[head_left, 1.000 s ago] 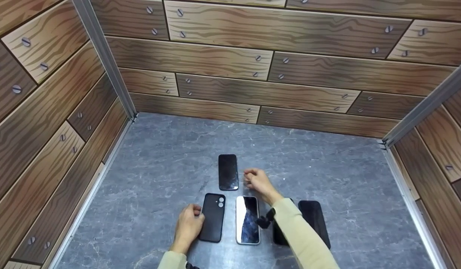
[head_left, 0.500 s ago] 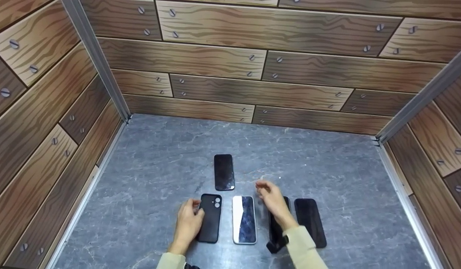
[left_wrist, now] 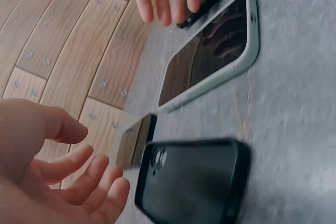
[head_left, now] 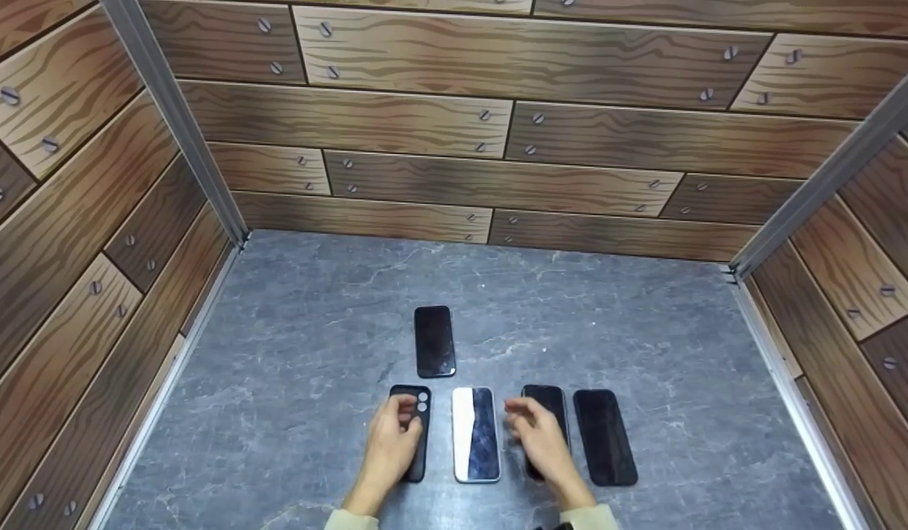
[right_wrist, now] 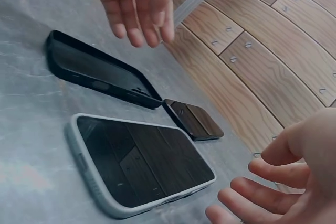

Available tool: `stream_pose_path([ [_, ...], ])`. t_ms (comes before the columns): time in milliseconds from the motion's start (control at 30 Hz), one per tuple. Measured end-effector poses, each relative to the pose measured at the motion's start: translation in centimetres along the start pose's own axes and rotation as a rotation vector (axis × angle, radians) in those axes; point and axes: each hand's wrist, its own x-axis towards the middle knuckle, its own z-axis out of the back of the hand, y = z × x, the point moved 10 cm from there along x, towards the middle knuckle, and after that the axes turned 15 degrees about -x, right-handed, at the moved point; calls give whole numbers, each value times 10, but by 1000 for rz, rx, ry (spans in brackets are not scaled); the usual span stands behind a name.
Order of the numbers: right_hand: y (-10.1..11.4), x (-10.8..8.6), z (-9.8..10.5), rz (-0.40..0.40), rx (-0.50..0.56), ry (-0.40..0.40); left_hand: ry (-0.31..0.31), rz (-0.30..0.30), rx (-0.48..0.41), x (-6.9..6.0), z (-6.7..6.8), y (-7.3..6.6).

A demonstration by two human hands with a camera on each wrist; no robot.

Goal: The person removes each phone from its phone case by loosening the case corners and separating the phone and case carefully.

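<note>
Grips nothing with the left hand and nothing with the right hand; shows loosely bent, released fingers on both. Poses the left above the black case, inner side up, camera cutouts at the far end, with fingertips apart from it in the left wrist view. Poses the right over the near black phone; cannot judge the height well from the head view, so leaves contact there unsettled.

Finds the pale-rimmed phone between the two hands, screen up on the grey tabletop: rightward from the left hand, leftward from the right. Looks closer to the right, with fingertips just beside the right long edge and a wider gap opposite. Points its long axis away from the body, roughly parallel to the case, so offers each hand a long edge rather than a short end. Places the far black phone beyond the gap between case and pale-rimmed phone.
</note>
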Motion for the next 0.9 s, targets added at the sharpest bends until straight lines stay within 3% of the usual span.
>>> stream_pose_path([
  [367, -11, -24, -12, -4, -13, 42, 126, -12, -60, -19, -36, 1],
  [700, -17, -34, -24, -6, -64, 99, 274, 89, -78, -29, -65, 14],
  [900, -18, -34, -24, -32, -39, 93, 306, 148, -146, -29, -73, 20],
])
